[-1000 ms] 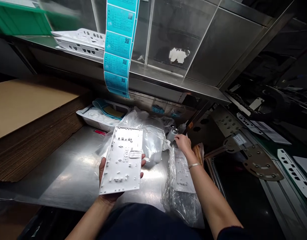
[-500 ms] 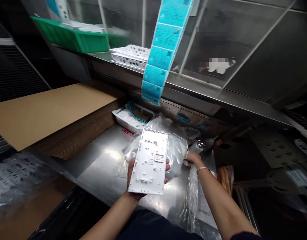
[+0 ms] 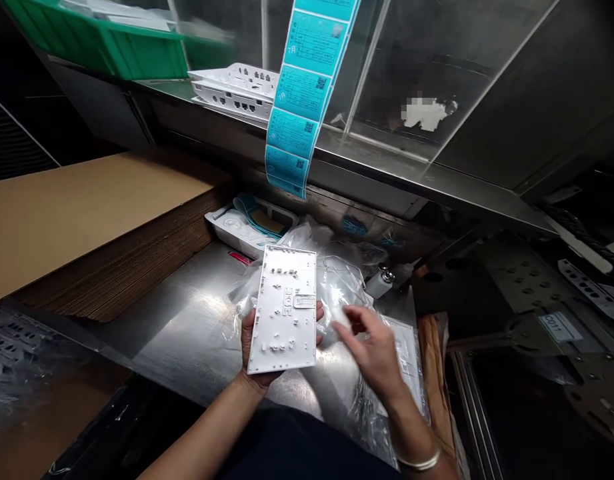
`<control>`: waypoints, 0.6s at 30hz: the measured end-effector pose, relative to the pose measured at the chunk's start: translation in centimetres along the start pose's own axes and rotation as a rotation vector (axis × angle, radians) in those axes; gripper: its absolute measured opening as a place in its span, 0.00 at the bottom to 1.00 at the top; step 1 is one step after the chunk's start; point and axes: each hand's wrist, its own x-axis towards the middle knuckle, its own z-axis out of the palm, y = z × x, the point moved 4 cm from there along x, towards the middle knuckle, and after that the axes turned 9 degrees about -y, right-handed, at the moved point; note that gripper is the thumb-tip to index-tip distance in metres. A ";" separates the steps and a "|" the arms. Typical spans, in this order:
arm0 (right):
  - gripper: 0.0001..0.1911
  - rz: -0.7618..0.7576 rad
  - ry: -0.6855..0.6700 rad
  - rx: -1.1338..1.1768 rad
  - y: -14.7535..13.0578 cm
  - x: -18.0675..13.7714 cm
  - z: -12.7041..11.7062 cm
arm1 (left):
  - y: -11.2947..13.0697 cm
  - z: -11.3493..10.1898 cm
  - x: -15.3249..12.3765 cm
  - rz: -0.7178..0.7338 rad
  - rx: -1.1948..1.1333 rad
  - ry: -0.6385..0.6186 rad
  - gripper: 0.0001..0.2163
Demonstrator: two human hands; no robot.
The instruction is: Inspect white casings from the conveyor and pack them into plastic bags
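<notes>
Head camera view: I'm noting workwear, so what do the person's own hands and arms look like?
The left hand and right hand wear no gloves. A slim, shiny, silvery bangle circles the right forearm; none shows on the left forearm. Both forearms are bare, with no sleeves in view.

Shiny metal worktable [image 3: 157, 333] with bright glare, metal ledge [image 3: 387, 159] behind, grey panelled wall [image 3: 517, 120] above, dim surroundings

The single head-worn view looks forward and down from above and behind the left grip [image 3: 259, 379] and right grip [image 3: 374, 347], near both, reaching past them over the shiny grey metal counter [image 3: 177, 327] to the long blue label strip [image 3: 307, 88].
</notes>
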 end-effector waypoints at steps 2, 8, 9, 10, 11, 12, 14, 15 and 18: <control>0.12 -0.111 0.005 -0.040 -2.3 -0.6 2.1 | 0.0 0.1 0.0 0.020 0.003 -0.004 0.33; 0.13 -0.236 0.020 -0.264 -3.0 -0.6 4.9 | -0.1 0.3 -0.2 0.033 0.024 0.014 0.32; 0.14 -0.241 -0.019 -0.270 -2.9 -0.6 5.1 | 0.0 0.2 -0.3 0.035 0.029 0.019 0.33; 0.16 -0.253 -0.052 -0.264 -2.9 -0.7 5.1 | 0.1 0.1 -0.4 0.042 0.034 0.023 0.33; 0.18 -0.269 -0.069 -0.254 -3.0 -0.7 5.1 | 0.2 0.0 -0.5 0.049 0.036 0.023 0.33; 0.19 -0.283 -0.067 -0.243 -3.1 -0.7 5.0 | 0.3 0.0 -0.5 0.058 0.034 0.016 0.31; 0.19 -0.296 -0.042 -0.250 -3.4 -0.5 4.7 | 0.5 0.2 -0.6 0.074 0.026 -0.005 0.29; 0.18 -0.291 -0.037 -0.278 -3.6 -0.3 4.7 | 0.5 0.3 -0.6 0.075 0.020 -0.015 0.29; 0.14 -0.255 -0.053 -0.430 -4.2 0.3 5.2 | 0.3 0.9 -0.5 0.069 0.008 -0.030 0.30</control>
